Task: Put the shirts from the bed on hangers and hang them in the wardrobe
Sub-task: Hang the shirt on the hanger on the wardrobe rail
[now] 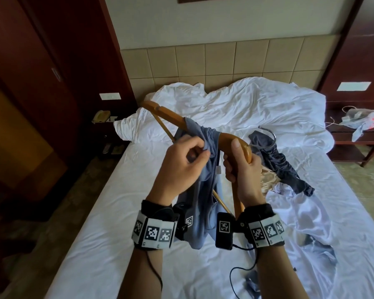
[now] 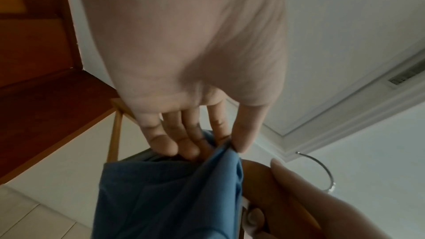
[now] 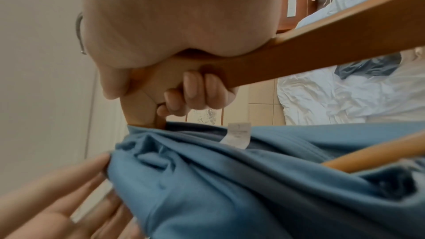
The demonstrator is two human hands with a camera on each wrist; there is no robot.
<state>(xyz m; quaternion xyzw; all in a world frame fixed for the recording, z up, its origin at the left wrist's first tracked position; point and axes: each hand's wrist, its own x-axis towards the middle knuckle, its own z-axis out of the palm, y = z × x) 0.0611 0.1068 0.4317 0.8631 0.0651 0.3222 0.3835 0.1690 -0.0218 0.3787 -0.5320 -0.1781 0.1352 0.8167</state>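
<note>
Head view shows you holding the wooden hanger point(image 1: 229, 139) up over the bed point(image 1: 138, 212), its long axis running from far-left down toward your right wrist, apex near your right thumb and the metal hook point(image 1: 269, 134) pointing away to the right. Your right hand point(image 1: 240, 169) is wrapped round the hanger at the apex, fingers curled under the wood, thumb along the top. Your left hand point(image 1: 181, 160) pinches a fold of the blue shirt point(image 1: 203, 190) between thumb and forefinger, just left of that grip; the remaining fingers are loosely curled.

The shirt is bunched on the far arm of the hanger, right beside the apex, and hangs down between your wrists. The arm under your right palm is bare. So the cloth lies left of your right-hand fingers and, as I judge it, must cross toward them over the apex. Your left hand is nearer the cloth. A darker shirt point(image 1: 285, 167) lies on the bed beyond.
</note>
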